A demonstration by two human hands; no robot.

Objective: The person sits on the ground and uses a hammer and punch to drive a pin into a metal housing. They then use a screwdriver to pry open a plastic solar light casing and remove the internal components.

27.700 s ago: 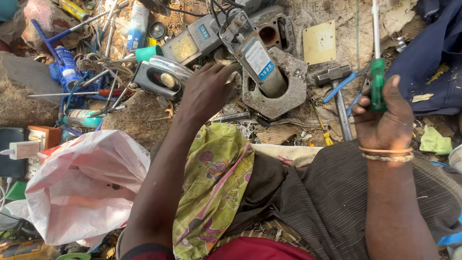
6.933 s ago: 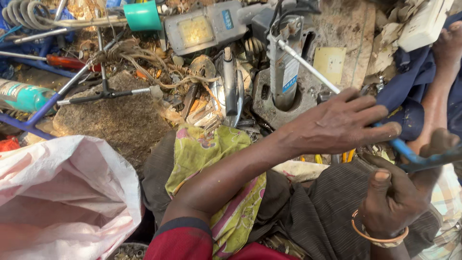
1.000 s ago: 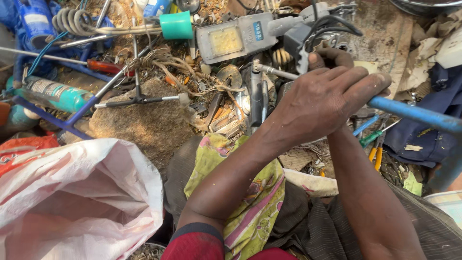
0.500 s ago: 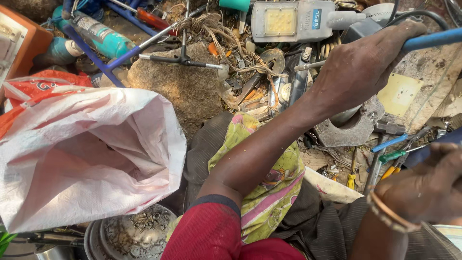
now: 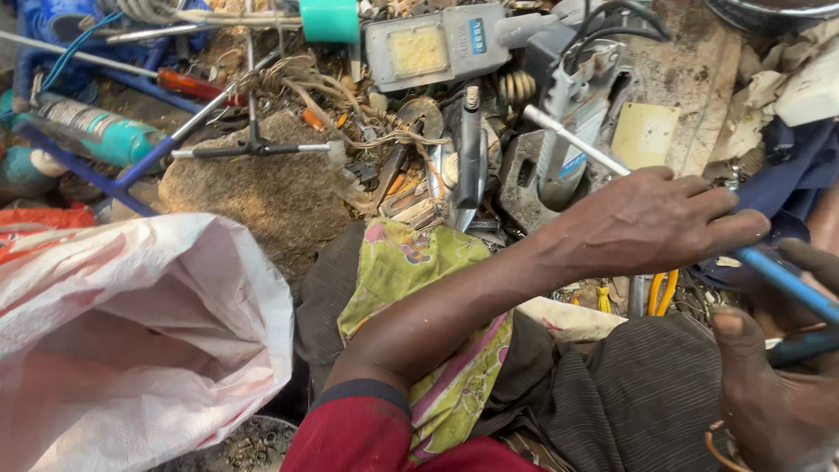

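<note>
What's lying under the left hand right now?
Under the left hand runs a long tool with a silver shaft and blue handle, above scrap metal parts. Whatever lies directly beneath the palm is covered.

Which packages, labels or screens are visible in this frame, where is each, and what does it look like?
Sealant tube: far left, lying flat, teal cylinder with a pale printed label.
Flat lamp unit: top centre, grey rectangular housing with a yellowish panel and a small blue label.
Grey tool: right of centre, beyond the left hand, with a blue-and-white sticker.
White plastic bag: lower left, crumpled, open.
No screens visible.
</note>
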